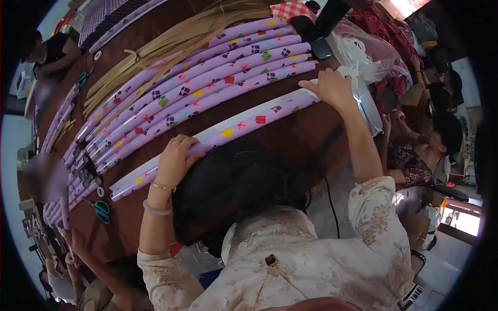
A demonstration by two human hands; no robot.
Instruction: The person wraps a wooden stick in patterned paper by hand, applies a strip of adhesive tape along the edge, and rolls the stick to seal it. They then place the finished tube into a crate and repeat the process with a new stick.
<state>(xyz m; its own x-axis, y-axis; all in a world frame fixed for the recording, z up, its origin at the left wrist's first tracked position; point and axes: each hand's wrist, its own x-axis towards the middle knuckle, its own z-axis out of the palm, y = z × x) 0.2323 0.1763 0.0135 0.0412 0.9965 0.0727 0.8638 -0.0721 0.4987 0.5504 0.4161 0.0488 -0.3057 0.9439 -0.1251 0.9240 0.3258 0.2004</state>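
Note:
A lilac wrapping paper roll [241, 124] printed with small gift boxes lies slantwise on the table before me. A strip of its white underside shows along the upper edge. My left hand [178, 156] grips the roll left of its middle, fingers bent over the top and thumb toward the right. At the far right end, my right hand [333, 89] holds the roll with its thumb along the paper; some of its fingers are hidden behind. Several similar rolls [192, 85] lie side by side just beyond.
Brown paper strips [119, 78] lie behind the rolls. Teal scissors [101, 211] and a tape ring [100, 192] are at the left. A black bag [228, 181] sits at the table's near edge. Plastic bags [368, 54] lie right. Other people work at both sides.

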